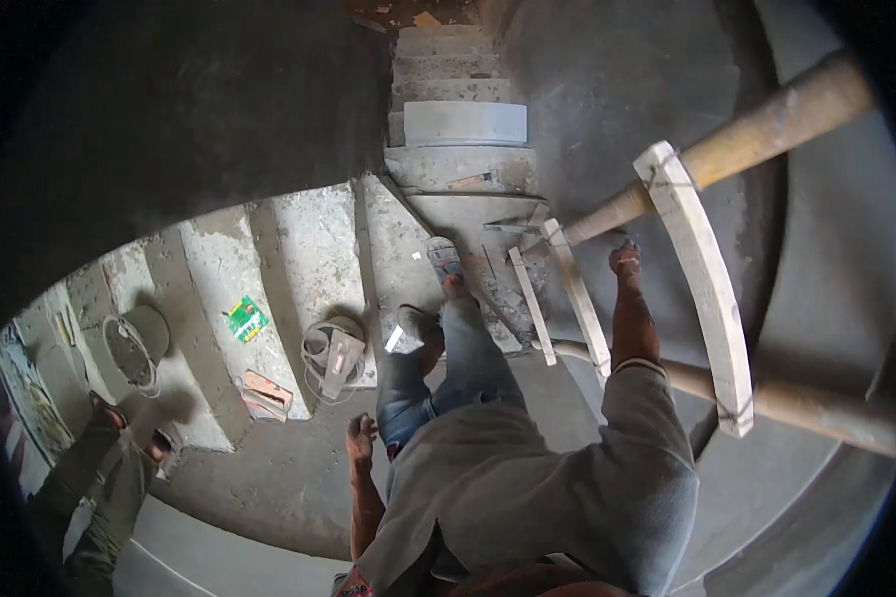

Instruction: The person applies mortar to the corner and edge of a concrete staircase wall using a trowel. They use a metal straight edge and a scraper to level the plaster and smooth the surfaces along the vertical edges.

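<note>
My right arm reaches forward between the two poles of a bamboo ladder [702,284] with pale wooden rungs. At its end my right hand [624,261] is closed close to the grey plastered wall; whatever it holds is too small and dark to name. My left hand [360,438] hangs by my left hip, fingers loosely apart, holding nothing. Beyond my jeans, my feet [443,257] stand on the stair landing. To their left, a bucket [331,348] sits on a step with a flat grey board-like tool [343,360] resting on it.
Rough concrete steps [209,328] descend left, carrying a green packet [246,318], a wooden float [267,395] and a second bucket [134,348]. Another person's legs [105,488] stand at lower left. A pale curved slab [465,123] lies on the upper stairs, above a small tool [473,180].
</note>
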A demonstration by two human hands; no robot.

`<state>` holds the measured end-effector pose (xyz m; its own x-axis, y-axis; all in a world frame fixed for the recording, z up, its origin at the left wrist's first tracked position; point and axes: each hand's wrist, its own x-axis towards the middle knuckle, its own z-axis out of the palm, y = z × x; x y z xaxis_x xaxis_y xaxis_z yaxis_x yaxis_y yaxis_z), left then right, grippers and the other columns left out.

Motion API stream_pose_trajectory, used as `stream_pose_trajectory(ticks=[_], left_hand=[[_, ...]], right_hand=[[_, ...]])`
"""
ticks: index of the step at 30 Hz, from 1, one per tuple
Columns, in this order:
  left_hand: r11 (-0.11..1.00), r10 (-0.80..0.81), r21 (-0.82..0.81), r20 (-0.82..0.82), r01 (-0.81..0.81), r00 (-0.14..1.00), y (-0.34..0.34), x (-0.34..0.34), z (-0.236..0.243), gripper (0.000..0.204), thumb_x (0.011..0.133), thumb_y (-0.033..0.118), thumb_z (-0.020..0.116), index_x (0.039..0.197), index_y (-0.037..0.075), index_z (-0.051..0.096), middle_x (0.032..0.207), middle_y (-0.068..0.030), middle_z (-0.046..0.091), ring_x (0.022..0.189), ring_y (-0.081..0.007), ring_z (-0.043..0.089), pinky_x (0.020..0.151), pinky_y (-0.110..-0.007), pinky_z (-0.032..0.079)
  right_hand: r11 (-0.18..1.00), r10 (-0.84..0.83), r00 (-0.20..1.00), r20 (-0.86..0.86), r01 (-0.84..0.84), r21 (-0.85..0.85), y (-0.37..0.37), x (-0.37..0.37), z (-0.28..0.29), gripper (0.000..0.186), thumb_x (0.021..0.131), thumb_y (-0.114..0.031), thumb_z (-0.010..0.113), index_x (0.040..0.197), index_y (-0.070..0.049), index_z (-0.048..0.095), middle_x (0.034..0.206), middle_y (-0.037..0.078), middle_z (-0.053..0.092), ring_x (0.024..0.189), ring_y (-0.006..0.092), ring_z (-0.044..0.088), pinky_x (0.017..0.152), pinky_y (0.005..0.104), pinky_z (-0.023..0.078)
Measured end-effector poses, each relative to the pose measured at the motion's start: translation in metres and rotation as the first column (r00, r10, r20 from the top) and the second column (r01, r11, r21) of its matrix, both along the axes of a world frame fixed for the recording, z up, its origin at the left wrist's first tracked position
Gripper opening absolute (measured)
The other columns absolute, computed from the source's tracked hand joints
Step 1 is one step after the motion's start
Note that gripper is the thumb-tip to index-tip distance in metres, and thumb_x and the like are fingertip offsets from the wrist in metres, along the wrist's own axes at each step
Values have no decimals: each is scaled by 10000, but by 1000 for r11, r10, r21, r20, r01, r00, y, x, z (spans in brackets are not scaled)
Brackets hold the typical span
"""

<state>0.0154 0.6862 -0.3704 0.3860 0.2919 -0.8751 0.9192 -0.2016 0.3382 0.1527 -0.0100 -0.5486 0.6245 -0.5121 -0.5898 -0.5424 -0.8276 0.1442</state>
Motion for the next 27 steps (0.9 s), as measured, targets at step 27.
stream_pose_trajectory(ticks=[27], left_hand=[[990, -134, 32, -12, 135, 991, 6, 55, -5, 429, 897, 385, 508, 1132, 26, 513, 990, -121, 596, 857, -217, 592, 725, -344, 471]], right_hand=[[949, -186, 959, 215, 232, -213, -19, -13, -33, 174, 798, -123, 491, 808, -57, 652, 850, 161, 651, 835, 308, 638, 696, 403, 519]])
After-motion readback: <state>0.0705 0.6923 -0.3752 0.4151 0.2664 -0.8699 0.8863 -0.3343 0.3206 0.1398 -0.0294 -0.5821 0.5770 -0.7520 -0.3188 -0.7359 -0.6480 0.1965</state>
